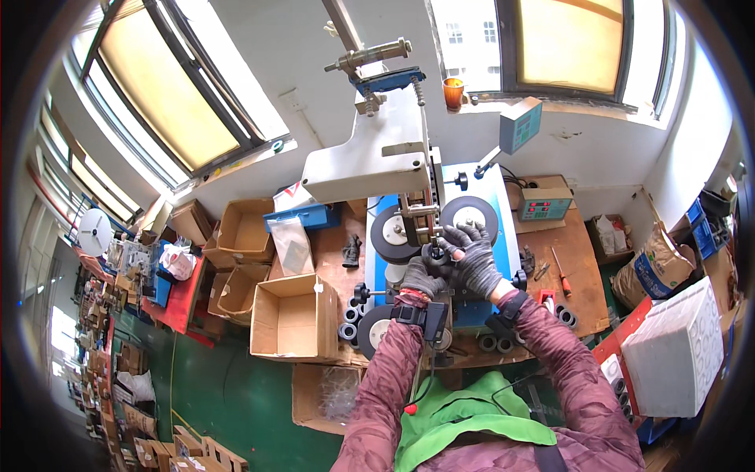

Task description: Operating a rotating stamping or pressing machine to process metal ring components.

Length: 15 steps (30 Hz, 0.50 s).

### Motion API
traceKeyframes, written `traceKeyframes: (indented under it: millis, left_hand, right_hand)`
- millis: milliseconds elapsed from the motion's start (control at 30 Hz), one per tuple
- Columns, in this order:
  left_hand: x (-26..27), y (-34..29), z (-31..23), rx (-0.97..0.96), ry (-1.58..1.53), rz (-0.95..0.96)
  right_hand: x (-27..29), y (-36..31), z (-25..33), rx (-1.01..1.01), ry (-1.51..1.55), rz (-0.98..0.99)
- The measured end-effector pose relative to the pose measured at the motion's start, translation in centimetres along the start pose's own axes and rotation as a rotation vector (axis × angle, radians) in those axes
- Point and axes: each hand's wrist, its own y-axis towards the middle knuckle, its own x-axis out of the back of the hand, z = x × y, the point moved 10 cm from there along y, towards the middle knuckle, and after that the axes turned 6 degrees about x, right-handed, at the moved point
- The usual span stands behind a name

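A coil-winding-type machine with a white upper arm (362, 169) and a blue base (472, 315) stands before me. Black rubber rollers with white hubs, one at left (393, 230) and one at right (469, 214), sit on it. Low between them is a dark ring (435, 253), partly covered by my fingers. My left hand (423, 279), in a grey glove, has its fingers curled at the ring's near left side. My right hand (475, 263), gloved with the thumb tip bare, lies over the ring's right side near the right roller, its fingers stretched and apart.
Dark rings (350, 322) lie left of the base, more rings (495, 343) at the table's near edge. An open cardboard box (295, 318) stands left. Right are a control box (546, 204), a screwdriver (561, 272) and a white foam tray stack (672, 350).
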Motion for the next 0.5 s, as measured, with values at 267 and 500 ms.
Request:
traceKeyframes:
  millis: [267,500]
  left_hand:
    - [0.6,-11.8,-4.8,0.337,-0.926,0.151]
    - [13.1,-24.9,8.4,0.443,0.347,-0.112]
  right_hand:
    - [-0.1,0.1,-0.6,0.098,-0.138,0.041]
    - [-0.3,-0.2,-0.5,0.104,-0.114,0.103]
